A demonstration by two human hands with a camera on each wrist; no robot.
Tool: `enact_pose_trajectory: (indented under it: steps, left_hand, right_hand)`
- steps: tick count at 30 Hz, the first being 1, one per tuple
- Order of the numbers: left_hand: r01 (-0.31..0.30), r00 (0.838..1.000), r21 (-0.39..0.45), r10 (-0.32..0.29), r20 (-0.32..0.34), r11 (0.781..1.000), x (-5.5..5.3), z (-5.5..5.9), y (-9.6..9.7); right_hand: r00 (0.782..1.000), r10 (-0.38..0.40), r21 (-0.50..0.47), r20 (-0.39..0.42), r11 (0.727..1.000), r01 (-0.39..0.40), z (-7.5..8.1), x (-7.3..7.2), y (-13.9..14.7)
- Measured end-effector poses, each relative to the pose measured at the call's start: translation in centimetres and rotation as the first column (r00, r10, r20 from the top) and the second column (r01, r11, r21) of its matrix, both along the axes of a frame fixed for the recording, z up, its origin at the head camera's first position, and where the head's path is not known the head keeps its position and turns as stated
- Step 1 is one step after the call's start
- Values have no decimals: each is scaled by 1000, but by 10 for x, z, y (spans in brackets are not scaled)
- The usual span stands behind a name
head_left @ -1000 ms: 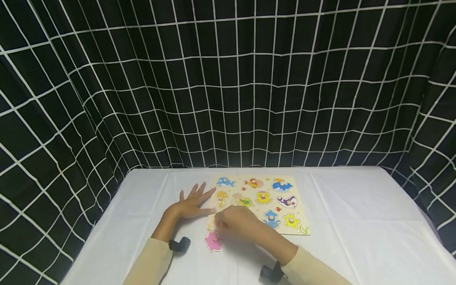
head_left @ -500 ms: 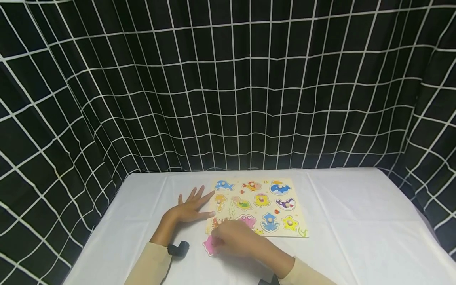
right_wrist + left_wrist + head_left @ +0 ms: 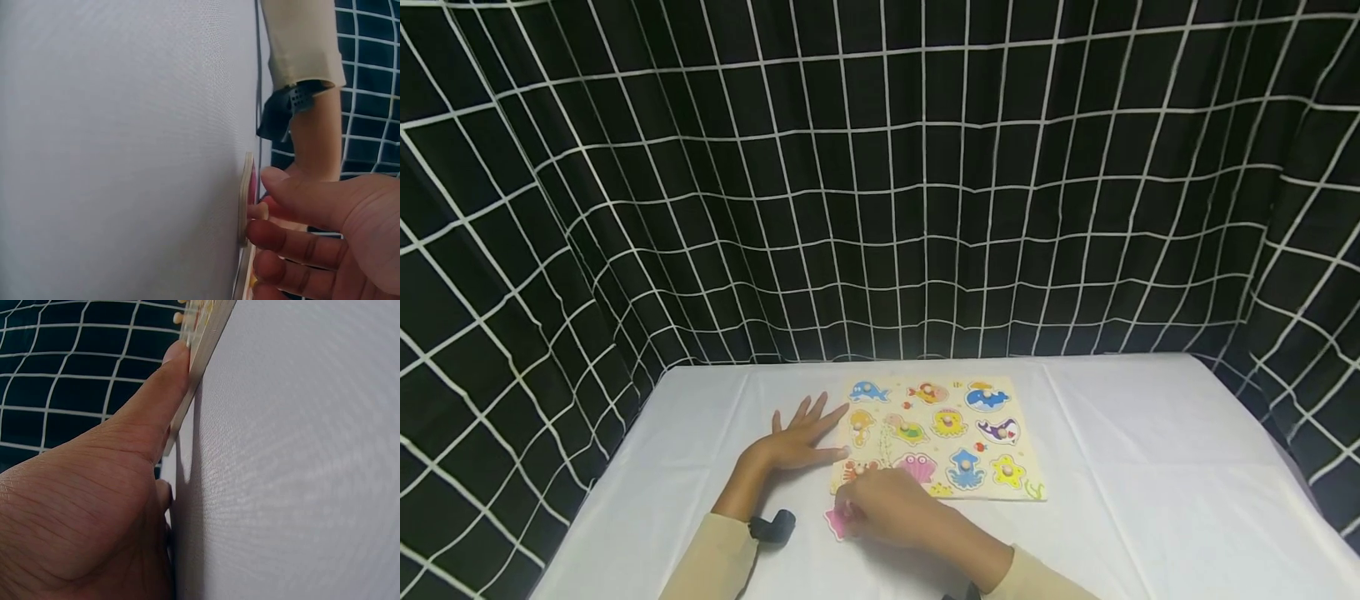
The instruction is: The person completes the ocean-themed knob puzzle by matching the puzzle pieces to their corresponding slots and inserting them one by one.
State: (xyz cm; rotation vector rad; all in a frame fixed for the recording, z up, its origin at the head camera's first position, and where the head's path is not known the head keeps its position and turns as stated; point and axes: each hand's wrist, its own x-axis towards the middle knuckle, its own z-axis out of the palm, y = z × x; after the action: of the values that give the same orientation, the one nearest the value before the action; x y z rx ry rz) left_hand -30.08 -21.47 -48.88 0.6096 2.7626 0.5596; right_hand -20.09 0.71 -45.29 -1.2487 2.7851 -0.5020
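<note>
A wooden peg puzzle board (image 3: 1028,479) with colourful sea animals lies on the white table. My left hand (image 3: 790,446) rests flat with its fingers spread at the board's left side. In the left wrist view its thumb (image 3: 156,394) presses against the board's edge (image 3: 203,353). In front of the board's lower left corner, my right hand (image 3: 887,508) holds a pink puzzle piece (image 3: 833,523) by its small knob (image 3: 259,211). That piece is mostly hidden under the fingers in the head view. In the right wrist view it stands close to the tablecloth, thumb and fingertips around the knob.
Knobbed pieces such as a blue squid (image 3: 966,469), a yellow starfish (image 3: 1008,472) and a turtle (image 3: 906,429) sit in the board. White cloth (image 3: 1150,467) covers the table. A black curtain with white grid lines (image 3: 925,208) surrounds it.
My right hand has come down from over the board's lower left corner to the pink piece and taken its knob. My left hand stays at the board's edge. The head view has shifted slightly.
</note>
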Motion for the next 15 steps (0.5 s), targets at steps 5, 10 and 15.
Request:
enact_pose_trajectory:
  steps: [5,10,15]
  left_hand:
    - [2,1000,1,-2,1,1000,-1,-2,0]
    - [-13,1000,6,13,-2,1000,-2,-5,-1]
    - [-18,1000,9,18,9,1000,-1,-4,0]
  right_hand:
    - [1000,-2,0,-6,1000,2,-1,2,0]
    - [1000,-3,8,-13,1000,3,0,2,-1]
    - [1000,-4,18,-15,1000,4,0,2,0]
